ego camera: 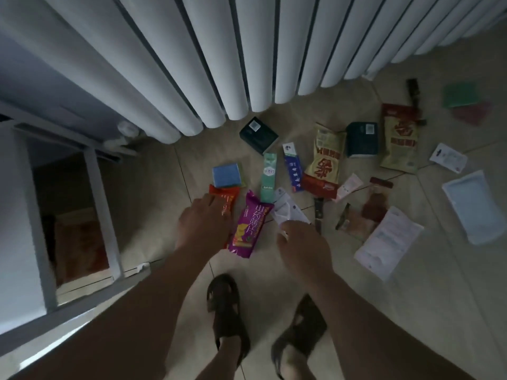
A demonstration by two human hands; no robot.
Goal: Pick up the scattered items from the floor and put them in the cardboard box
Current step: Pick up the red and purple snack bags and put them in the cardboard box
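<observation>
Several items lie scattered on the tiled floor below me. My left hand point(203, 223) rests with fairly straight fingers on a red-orange snack packet point(226, 200). A purple snack packet point(248, 229) lies between my hands. My right hand point(303, 245) pinches the near end of a white packet point(286, 211). A brown box-like shape point(79, 242) sits in shadow at the left under a white frame; I cannot tell whether it is the cardboard box.
Beyond the hands lie a blue sponge point(227, 175), a green tube box point(269, 174), a blue tube box point(293, 167), two dark boxes point(259, 135), yellow-red bags point(325, 160), a knife point(318, 215) and white sheets point(388, 242). A white radiator point(247, 50) stands behind. My sandalled feet point(227, 311) are below.
</observation>
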